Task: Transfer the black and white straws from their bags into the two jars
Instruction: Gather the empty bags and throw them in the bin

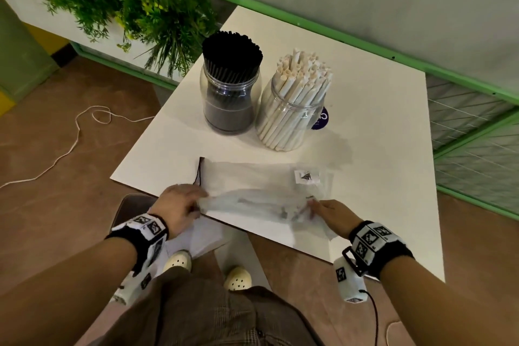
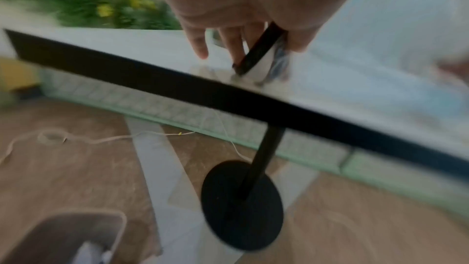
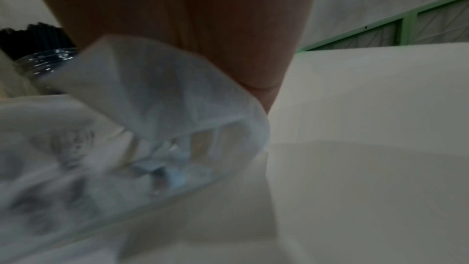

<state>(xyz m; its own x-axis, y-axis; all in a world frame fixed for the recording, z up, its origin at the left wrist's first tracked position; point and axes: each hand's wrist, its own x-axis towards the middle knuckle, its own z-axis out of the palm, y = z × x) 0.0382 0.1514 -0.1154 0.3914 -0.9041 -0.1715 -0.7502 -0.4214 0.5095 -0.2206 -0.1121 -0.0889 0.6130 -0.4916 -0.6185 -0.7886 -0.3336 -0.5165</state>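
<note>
A clear jar packed with black straws [image 1: 230,93] and a clear jar packed with white straws [image 1: 295,109] stand upright side by side mid-table. One empty clear bag [image 1: 252,174] lies flat in front of them, a black strip [image 1: 200,171] along its left end. A second, crumpled clear bag [image 1: 252,205] stretches between both hands near the front edge. My left hand [image 1: 182,202] pinches its left end; in the left wrist view the fingers [image 2: 228,43] curl round a black strip [image 2: 256,51]. My right hand [image 1: 328,212] holds the right end, the bag [image 3: 164,107] bunched under the palm.
The white table [image 1: 379,135] stands on a black post and round base [image 2: 241,206]. A round blue sticker [image 1: 321,118] shows behind the white-straw jar. Green plants [image 1: 126,3] hang at the far left, a green mesh fence [image 1: 477,126] runs on the right. A chair seat [image 1: 132,205] and a white cord [image 1: 70,143] are on the floor side.
</note>
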